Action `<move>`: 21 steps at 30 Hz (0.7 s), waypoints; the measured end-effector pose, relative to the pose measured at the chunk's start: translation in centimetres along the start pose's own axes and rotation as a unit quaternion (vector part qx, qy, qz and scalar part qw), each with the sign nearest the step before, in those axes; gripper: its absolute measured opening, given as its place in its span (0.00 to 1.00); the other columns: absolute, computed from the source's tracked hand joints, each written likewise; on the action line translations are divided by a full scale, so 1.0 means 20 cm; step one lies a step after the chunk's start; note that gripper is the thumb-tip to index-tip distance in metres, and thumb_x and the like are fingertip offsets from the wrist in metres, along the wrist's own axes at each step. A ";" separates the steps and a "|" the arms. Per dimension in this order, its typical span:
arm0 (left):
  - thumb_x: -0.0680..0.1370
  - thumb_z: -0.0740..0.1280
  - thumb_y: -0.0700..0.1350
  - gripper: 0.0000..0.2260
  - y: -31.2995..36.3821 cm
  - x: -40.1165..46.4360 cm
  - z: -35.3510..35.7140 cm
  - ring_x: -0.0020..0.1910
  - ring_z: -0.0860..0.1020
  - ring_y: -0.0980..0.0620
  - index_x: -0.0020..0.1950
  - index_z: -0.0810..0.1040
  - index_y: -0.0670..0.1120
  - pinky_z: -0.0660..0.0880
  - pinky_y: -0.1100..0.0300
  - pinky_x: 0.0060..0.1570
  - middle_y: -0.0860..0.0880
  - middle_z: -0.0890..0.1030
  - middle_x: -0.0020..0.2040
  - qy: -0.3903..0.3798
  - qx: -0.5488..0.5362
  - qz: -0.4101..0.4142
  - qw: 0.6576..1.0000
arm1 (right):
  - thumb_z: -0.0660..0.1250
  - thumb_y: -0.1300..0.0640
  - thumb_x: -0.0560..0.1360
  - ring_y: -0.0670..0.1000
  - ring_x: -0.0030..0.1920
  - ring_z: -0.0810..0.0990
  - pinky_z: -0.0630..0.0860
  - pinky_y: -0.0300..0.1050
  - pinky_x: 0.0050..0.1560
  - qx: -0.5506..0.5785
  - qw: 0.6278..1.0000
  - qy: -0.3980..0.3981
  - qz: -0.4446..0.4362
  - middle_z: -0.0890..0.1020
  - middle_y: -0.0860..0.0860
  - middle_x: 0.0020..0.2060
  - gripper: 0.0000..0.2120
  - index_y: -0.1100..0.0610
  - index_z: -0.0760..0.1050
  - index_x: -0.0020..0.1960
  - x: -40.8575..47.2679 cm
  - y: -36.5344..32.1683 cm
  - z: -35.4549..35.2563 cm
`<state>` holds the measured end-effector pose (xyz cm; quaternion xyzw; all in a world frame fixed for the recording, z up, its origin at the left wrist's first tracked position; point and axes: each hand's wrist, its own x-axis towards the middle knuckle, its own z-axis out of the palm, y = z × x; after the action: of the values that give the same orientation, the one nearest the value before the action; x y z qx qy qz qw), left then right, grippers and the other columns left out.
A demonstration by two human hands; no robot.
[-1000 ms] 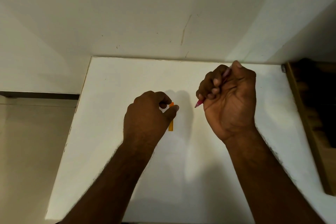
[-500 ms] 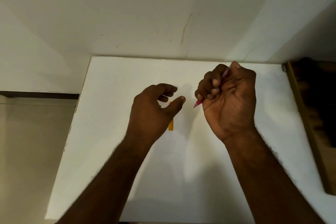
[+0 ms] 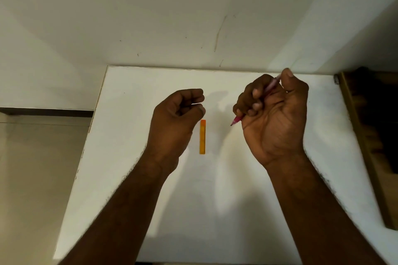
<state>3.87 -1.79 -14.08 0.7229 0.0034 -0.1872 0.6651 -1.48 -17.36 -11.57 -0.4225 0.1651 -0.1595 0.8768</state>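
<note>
One white surface (image 3: 112,146) carries the whole job, running back to the wall (image 3: 193,17), with a wooden frame (image 3: 366,140) along its right edge. Over it the two hands have parted ways in the last second.

The left hand (image 3: 176,120) was down on the far end of the orange strip (image 3: 202,136) a second ago, thumb and forefinger closed at its tip. It has since let go and drawn off to the left. Its fingers (image 3: 193,94) now hang loosely curled with a small gap to the thumb, and they hold nothing. The right hand (image 3: 273,118) has hardly moved: it keeps the pen (image 3: 237,120) wrapped in a full fist, thumb on top, the red tip poking out low and to the left, raised off the surface and apart from the strip.

That strip lies flat near the middle of the surface, lengthwise away from the person, just right of the left thumb and touching neither hand. All of it shows now, where half was covered before.

Setting the strip down looks finished. The left hand is free, and the pen is the only thing in hand, so the pen's turn likely comes next, perhaps beside the strip.
</note>
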 end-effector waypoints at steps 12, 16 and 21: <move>0.79 0.64 0.33 0.15 0.03 -0.02 0.00 0.55 0.84 0.51 0.62 0.82 0.45 0.79 0.59 0.54 0.50 0.86 0.58 -0.021 -0.035 -0.012 0.999 | 0.52 0.46 0.78 0.51 0.27 0.61 0.60 0.48 0.33 -0.004 1.000 0.002 -0.003 0.67 0.49 0.23 0.24 0.57 0.72 0.30 -0.01 0.00 0.00; 0.78 0.65 0.33 0.15 0.04 -0.02 0.00 0.55 0.84 0.51 0.61 0.83 0.45 0.79 0.57 0.55 0.50 0.86 0.57 -0.015 -0.027 -0.020 0.999 | 0.51 0.44 0.79 0.51 0.28 0.60 0.61 0.48 0.34 -0.013 1.000 0.002 0.002 0.68 0.50 0.24 0.25 0.59 0.73 0.33 0.00 0.00 0.00; 0.78 0.66 0.34 0.13 0.04 -0.03 0.00 0.55 0.84 0.51 0.59 0.84 0.46 0.80 0.55 0.57 0.50 0.87 0.56 -0.007 -0.014 -0.025 1.000 | 0.52 0.46 0.79 0.51 0.28 0.60 0.61 0.47 0.34 -0.021 1.000 0.003 0.002 0.67 0.50 0.23 0.24 0.57 0.73 0.31 0.00 0.01 0.01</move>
<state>3.56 -1.85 -13.10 0.7120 0.0197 -0.2086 0.6702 -1.40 -17.15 -11.56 -0.4399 0.1721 -0.1555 0.8676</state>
